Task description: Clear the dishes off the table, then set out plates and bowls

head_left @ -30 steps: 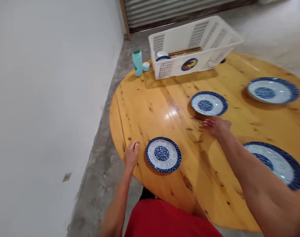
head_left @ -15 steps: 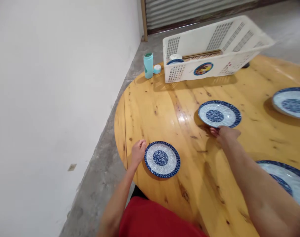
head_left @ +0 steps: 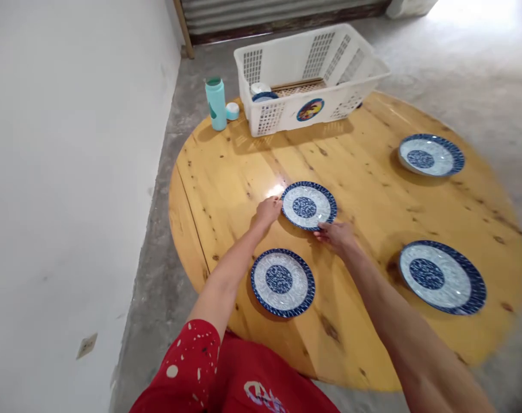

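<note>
Both my hands are at a blue-and-white plate [head_left: 304,207] with a dark blue patterned rim and centre, held over the middle of the table. My left hand [head_left: 269,210] grips its left edge. My right hand [head_left: 335,236] pinches the near right edge, thumb on top and fingers beneath. A second plate [head_left: 282,283] of the same pattern lies flat just in front of me, below the held one. To the right are two deeper matching dishes, one nearer [head_left: 442,277] and one farther [head_left: 431,155].
A white plastic basket [head_left: 312,109] stands at the table's far side, with a blue-rimmed dish and white item inside. Left of it are a turquoise bottle [head_left: 217,104] and its cap [head_left: 232,111]. The round wooden table [head_left: 364,195] is near a white wall [head_left: 71,172] on the left.
My right hand has brought the plate leftward across the table. My left hand has left the side of the near plate and moved up to take the carried plate's left edge.
</note>
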